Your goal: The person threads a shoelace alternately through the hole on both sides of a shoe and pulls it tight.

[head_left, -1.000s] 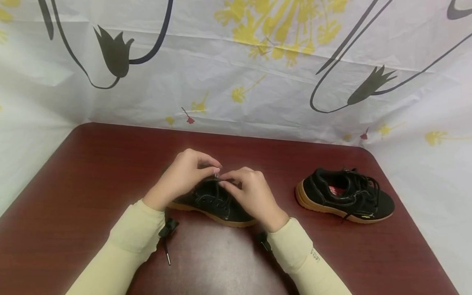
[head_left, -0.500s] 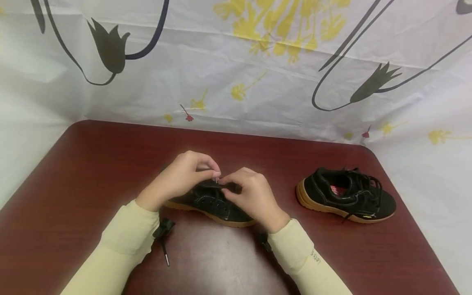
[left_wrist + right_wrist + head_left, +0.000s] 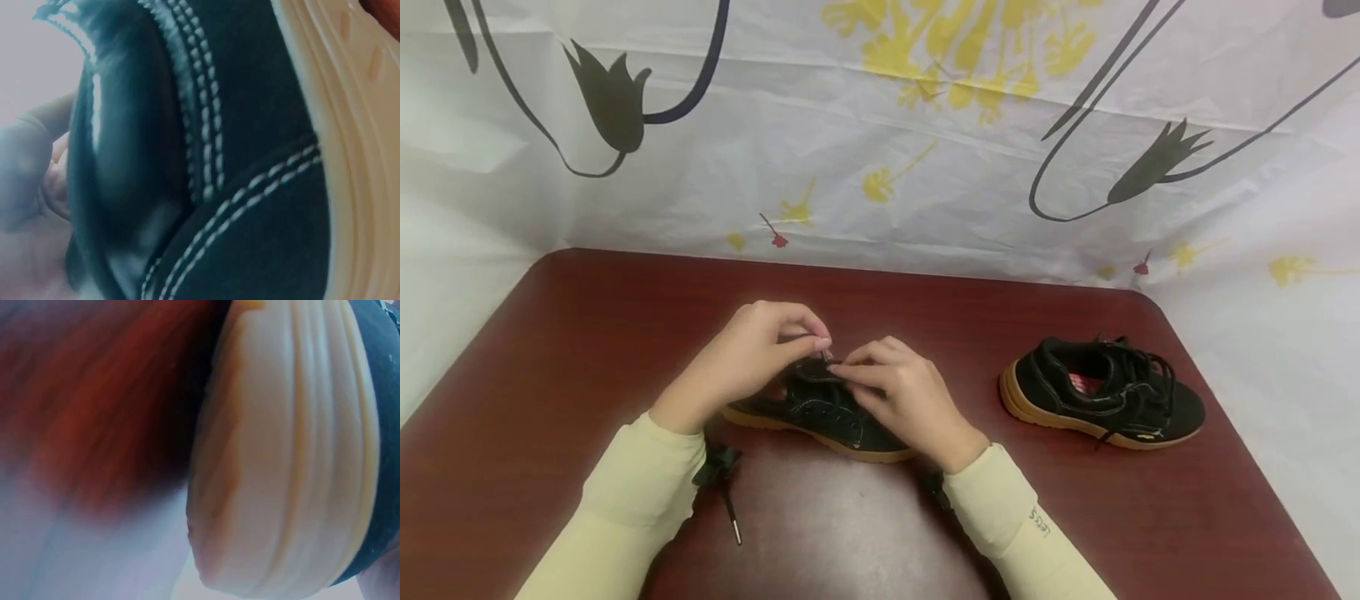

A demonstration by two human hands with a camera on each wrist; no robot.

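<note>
A: The black sneaker [image 3: 820,417] with the gum sole lies near the middle of the dark red surface [image 3: 550,350], toe toward the person, and both hands are at its top eyelets. The left hand [image 3: 737,367] pinches the lace tip [image 3: 825,356] between thumb and forefinger, fingers curled in tight.

B: And the right hand [image 3: 910,404]?

A: Its grip is curled over the tongue and the upper, fingertips meeting the left ones right at the lace tip. Whether it also pinches the lace I cannot tell; it seems to steady the shoe.

B: What could go wrong, in your view?

A: The aglet is small and held only at the fingertips. I'd judge it could slip out of the pinch or miss the eyelet and catch on the suede edge. And if the right hand lets up, the sneaker may slide or tip on the smooth surface.

B: Anything else nearby?

A: The second sneaker [image 3: 1101,400] sits well apart to the right, already laced. Behind the surface hangs a white flowered cloth [image 3: 880,125]. The left wrist view shows only stitched black suede and pale sole, close and blurred.
</note>
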